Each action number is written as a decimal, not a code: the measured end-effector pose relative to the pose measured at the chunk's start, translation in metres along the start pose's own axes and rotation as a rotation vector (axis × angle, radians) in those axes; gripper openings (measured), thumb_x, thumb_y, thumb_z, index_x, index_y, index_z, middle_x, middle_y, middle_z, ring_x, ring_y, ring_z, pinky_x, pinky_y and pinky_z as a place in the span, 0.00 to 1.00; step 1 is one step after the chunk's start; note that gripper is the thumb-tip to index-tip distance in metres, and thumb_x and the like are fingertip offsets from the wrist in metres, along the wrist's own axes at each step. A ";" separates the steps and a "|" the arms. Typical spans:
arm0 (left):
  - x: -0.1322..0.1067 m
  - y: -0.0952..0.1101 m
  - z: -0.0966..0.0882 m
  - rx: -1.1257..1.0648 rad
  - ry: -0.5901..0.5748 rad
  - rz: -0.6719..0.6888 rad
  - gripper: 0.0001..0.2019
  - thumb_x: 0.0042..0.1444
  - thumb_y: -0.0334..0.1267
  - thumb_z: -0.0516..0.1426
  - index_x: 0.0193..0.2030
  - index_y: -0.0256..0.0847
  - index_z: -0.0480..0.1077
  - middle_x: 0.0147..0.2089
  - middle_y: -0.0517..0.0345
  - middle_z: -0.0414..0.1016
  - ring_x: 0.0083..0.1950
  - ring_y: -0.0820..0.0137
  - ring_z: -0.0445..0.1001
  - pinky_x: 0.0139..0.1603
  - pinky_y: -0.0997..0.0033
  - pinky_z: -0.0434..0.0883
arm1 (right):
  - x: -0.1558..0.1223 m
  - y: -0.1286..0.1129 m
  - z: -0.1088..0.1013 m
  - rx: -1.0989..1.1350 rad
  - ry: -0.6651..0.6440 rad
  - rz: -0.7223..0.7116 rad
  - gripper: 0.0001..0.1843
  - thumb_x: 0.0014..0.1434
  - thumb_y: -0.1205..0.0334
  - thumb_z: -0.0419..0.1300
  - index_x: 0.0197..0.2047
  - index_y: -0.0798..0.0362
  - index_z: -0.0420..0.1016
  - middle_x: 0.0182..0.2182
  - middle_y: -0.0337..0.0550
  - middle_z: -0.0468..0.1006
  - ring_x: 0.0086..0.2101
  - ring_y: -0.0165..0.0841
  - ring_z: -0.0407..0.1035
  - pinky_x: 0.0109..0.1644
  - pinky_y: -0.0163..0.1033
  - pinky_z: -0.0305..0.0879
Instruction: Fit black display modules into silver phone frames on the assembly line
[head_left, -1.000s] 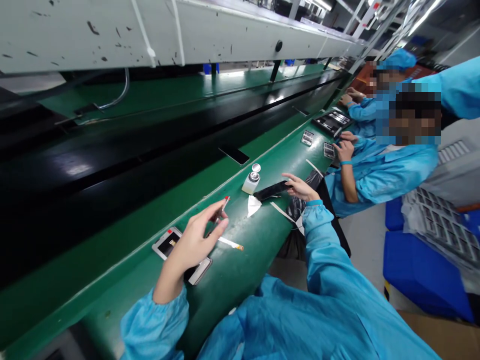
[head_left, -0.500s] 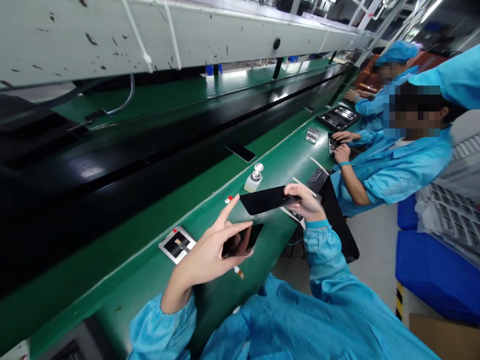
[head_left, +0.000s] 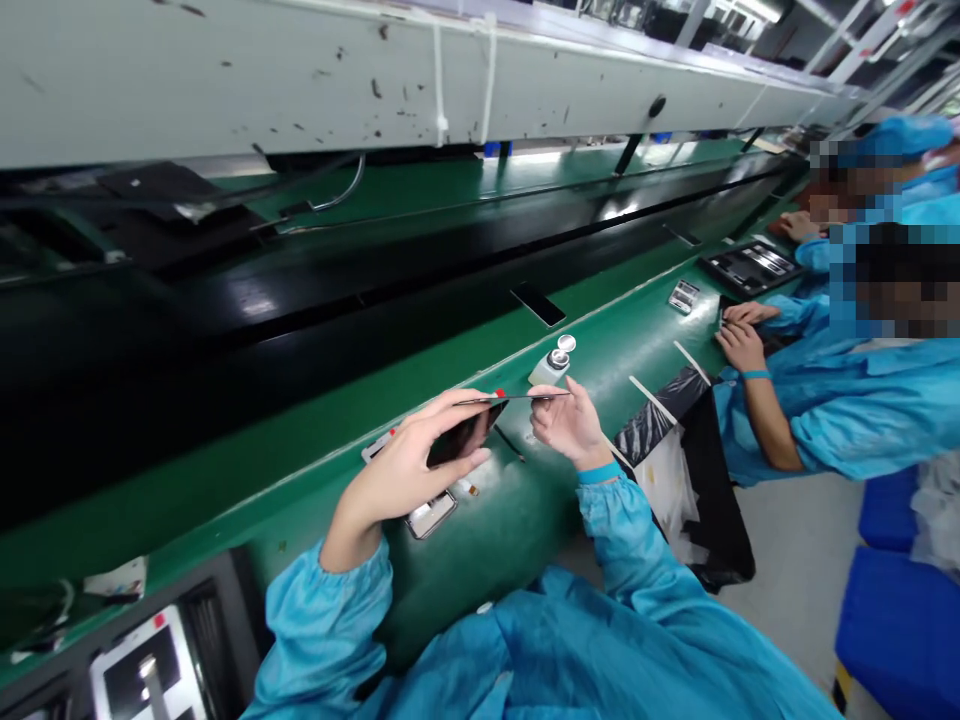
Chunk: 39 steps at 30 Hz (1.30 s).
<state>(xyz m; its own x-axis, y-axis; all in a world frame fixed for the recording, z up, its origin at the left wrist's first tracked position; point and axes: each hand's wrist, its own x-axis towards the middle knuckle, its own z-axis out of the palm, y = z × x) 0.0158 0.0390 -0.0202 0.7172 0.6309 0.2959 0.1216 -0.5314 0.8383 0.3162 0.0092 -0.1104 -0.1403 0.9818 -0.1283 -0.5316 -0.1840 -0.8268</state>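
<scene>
The left hand (head_left: pixel 397 460) is holding a glossy dark panel (head_left: pixel 459 443), its fingers and thumb spreading wide, with the panel sitting between them. The right hand (head_left: pixel 568 425) is pinching the right end of a thin panel (head_left: pixel 517 398), its fingers and thumb closing narrowly there, while the far end is reaching across to the left fingertips; because this panel is showing nearly edge-on, I cannot tell for sure whether the left fingers are also gripping it. Both panels are being held above the green table (head_left: pixel 510 530). Just below the left fingers an open phone shell (head_left: pixel 432 516) is lying on the table, and a short ribbon cable (head_left: pixel 470 488) is resting near the thumb. A thin dark strip (head_left: pixel 511 444) is lying between the two hands. Just beyond the right fingers a small white bottle (head_left: pixel 550 369) is standing with its lid open, and farther past it a dark phone screen (head_left: pixel 538 304) is lying. To the right of the right fingers a black-lined box (head_left: pixel 724 500) is sitting near, and beyond it a co-worker's hands (head_left: pixel 742 340) are handling a small part.
</scene>
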 end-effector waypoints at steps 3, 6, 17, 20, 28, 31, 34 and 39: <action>0.003 -0.003 0.002 -0.127 0.152 -0.109 0.20 0.70 0.54 0.64 0.55 0.40 0.83 0.64 0.39 0.82 0.54 0.56 0.84 0.60 0.53 0.82 | 0.005 0.008 0.000 -0.026 -0.059 -0.014 0.39 0.60 0.18 0.65 0.44 0.50 0.77 0.25 0.38 0.78 0.20 0.35 0.71 0.18 0.37 0.66; 0.006 -0.003 0.004 -0.286 0.346 -0.301 0.24 0.67 0.61 0.65 0.46 0.39 0.84 0.44 0.45 0.85 0.45 0.58 0.82 0.54 0.56 0.81 | 0.008 0.018 -0.003 -0.044 -0.041 -0.038 0.40 0.56 0.19 0.71 0.50 0.47 0.74 0.30 0.38 0.82 0.24 0.36 0.76 0.19 0.35 0.68; 0.019 -0.019 0.027 -1.003 0.442 -0.484 0.37 0.60 0.58 0.71 0.67 0.30 0.80 0.30 0.52 0.82 0.33 0.63 0.81 0.37 0.64 0.81 | 0.031 0.063 0.054 -0.037 0.070 -0.182 0.36 0.47 0.34 0.85 0.46 0.49 0.79 0.37 0.42 0.87 0.33 0.37 0.81 0.31 0.39 0.78; 0.021 -0.022 0.033 -1.035 0.441 -0.489 0.35 0.59 0.56 0.72 0.64 0.29 0.81 0.30 0.51 0.83 0.31 0.63 0.82 0.37 0.64 0.82 | 0.040 0.061 0.061 -0.012 0.164 -0.261 0.30 0.53 0.33 0.81 0.43 0.47 0.78 0.33 0.37 0.84 0.29 0.34 0.75 0.32 0.40 0.78; 0.006 -0.013 -0.003 -1.002 0.684 -0.375 0.26 0.65 0.51 0.68 0.61 0.32 0.81 0.42 0.44 0.89 0.32 0.64 0.84 0.36 0.68 0.82 | 0.038 0.056 0.032 -0.171 0.217 -0.131 0.26 0.51 0.42 0.82 0.41 0.47 0.78 0.31 0.37 0.82 0.27 0.31 0.71 0.28 0.38 0.73; -0.003 -0.007 -0.023 -1.038 0.783 -0.298 0.20 0.69 0.49 0.62 0.57 0.35 0.83 0.63 0.41 0.86 0.34 0.67 0.85 0.35 0.66 0.83 | 0.034 0.064 0.027 -0.292 0.098 0.072 0.27 0.46 0.44 0.85 0.36 0.49 0.79 0.26 0.36 0.79 0.22 0.29 0.67 0.22 0.36 0.67; -0.009 -0.001 -0.035 -1.038 0.827 -0.263 0.19 0.72 0.48 0.57 0.56 0.36 0.82 0.68 0.41 0.83 0.35 0.68 0.84 0.37 0.66 0.84 | 0.038 0.075 0.035 -0.407 -0.049 0.243 0.28 0.44 0.43 0.87 0.33 0.51 0.80 0.23 0.36 0.78 0.19 0.28 0.64 0.19 0.34 0.61; -0.015 0.001 -0.043 -0.994 0.871 -0.251 0.20 0.74 0.49 0.56 0.57 0.36 0.81 0.64 0.41 0.85 0.34 0.68 0.84 0.39 0.66 0.84 | 0.062 0.092 0.061 -0.579 -0.249 0.353 0.29 0.44 0.41 0.86 0.29 0.53 0.79 0.20 0.35 0.76 0.18 0.26 0.65 0.22 0.33 0.63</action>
<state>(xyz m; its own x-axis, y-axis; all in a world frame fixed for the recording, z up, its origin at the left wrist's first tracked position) -0.0245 0.0535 -0.0036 0.0374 0.9988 -0.0324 -0.6276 0.0487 0.7770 0.2075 0.0504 -0.1609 -0.4452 0.8154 -0.3699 0.0991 -0.3657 -0.9254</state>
